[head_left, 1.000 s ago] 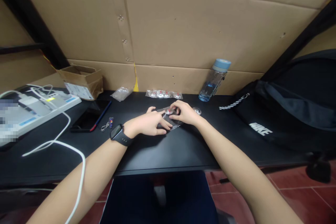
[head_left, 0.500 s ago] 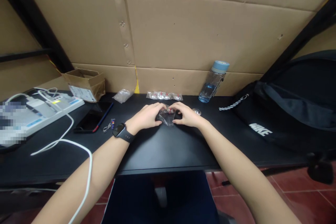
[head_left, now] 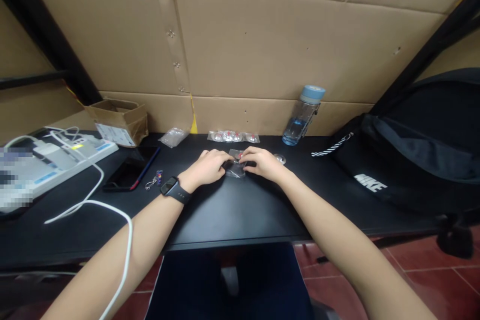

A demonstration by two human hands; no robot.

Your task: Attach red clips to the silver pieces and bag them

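Note:
At the middle of the desk a small clear plastic bag [head_left: 236,172] lies between my two hands. My left hand [head_left: 210,166], with a black watch on its wrist, is curled at the bag's left edge, its fingertips holding it. The bent fingers of my right hand [head_left: 263,164] close from the other side on a small shiny round piece with a red mark [head_left: 239,157], at the top of the bag. Fingertips partly cover this piece. Just beyond my right hand lies a silver round piece [head_left: 279,158]. Behind is a clear strip of several silver-and-red round pieces [head_left: 233,136].
A crumpled clear bag [head_left: 174,137], cardboard box [head_left: 120,120], phone [head_left: 132,168], keychain [head_left: 154,180] and power strip [head_left: 60,167] are left. A white cable [head_left: 129,240] crosses my left forearm. A water bottle [head_left: 303,116] and black backpack [head_left: 405,155] are right.
My left hand has drawn slightly left, and its fingers cover less of the bag. My right fingers have shifted left over the red-marked piece. The camera view has moved slightly.

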